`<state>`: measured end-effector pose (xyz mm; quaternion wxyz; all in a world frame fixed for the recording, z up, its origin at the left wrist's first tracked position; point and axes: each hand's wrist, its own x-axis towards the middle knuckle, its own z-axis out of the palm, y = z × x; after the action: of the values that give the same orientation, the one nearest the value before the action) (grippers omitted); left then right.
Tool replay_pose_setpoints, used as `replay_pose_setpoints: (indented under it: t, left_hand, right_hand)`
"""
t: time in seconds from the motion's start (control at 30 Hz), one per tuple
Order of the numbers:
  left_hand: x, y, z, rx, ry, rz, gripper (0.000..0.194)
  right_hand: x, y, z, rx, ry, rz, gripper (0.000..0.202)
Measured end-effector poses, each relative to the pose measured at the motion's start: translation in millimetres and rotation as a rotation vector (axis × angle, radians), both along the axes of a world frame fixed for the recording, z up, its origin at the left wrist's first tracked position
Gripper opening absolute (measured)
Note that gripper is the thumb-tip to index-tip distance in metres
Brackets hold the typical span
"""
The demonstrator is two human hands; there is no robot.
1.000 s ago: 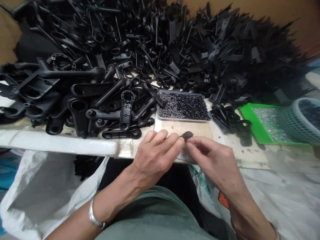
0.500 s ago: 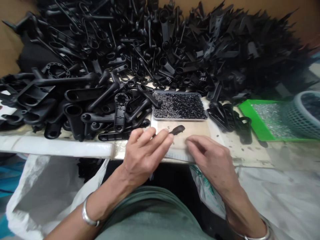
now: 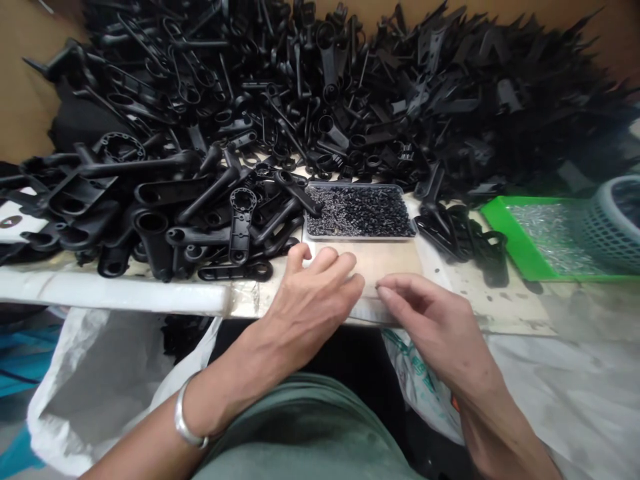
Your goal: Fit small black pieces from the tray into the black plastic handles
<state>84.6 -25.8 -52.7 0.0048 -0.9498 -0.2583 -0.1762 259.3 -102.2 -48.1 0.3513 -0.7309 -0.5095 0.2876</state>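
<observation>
My left hand (image 3: 314, 303) is over the front of a pale board (image 3: 390, 257), its back to me and its fingers curled downward. What it holds is hidden beneath the fingers. To its right, my right hand (image 3: 434, 317) pinches a tiny dark piece (image 3: 378, 285) between thumb and forefinger, too small to name. Just behind both hands stands a clear shallow tray (image 3: 308, 235) with small silvery pieces (image 3: 327, 212) on its left and small black pieces (image 3: 383, 210) on its right.
Black plastic handle-like parts (image 3: 150, 227) lie heaped at the left, and a taller pile (image 3: 325, 73) fills the back. A few black parts (image 3: 463, 233) sit right of the tray. Beyond them are a green tray (image 3: 517, 250) and a grey-blue basket (image 3: 607, 213). A white sack (image 3: 55, 393) hangs below left.
The black part that stuck out past my left fingers is no longer visible. My left hand has shifted slightly right and its fingers have curled. A tiny piece now shows at my right fingertips.
</observation>
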Motion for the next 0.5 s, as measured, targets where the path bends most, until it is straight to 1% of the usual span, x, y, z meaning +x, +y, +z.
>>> replay_pose_setpoints:
  t: [0.1, 0.23, 0.3, 0.37, 0.43, 0.5]
  left_hand:
    - [11, 8, 1.4, -0.051, 0.089, -0.048, 0.022]
    - [13, 11, -1.6, -0.079, 0.050, -0.062, 0.026]
    - [13, 8, -1.7, -0.093, -0.020, -0.039, 0.024]
    - [13, 3, 0.5, -0.152, -0.130, -0.011, 0.021]
    - [13, -1, 4.2, -0.261, -0.252, -0.004, 0.018]
    - [12, -3, 7.7, -0.389, -0.342, -0.023, 0.016]
  right_hand:
    - [4, -3, -1.8, 0.024, 0.065, -0.029, 0.014]
    - [8, -7, -4.3, -0.012, 0.284, -0.063, 0.017]
    - [9, -7, -5.8, -0.033, 0.427, -0.064, 0.018]
    - [9, -7, -6.8, -0.031, 0.553, -0.053, 0.018]
    - [7, -6, -6.8, -0.019, 0.652, -0.050, 0.018]
    - [6, -6, -6.3, -0.014, 0.720, -0.050, 0.017]
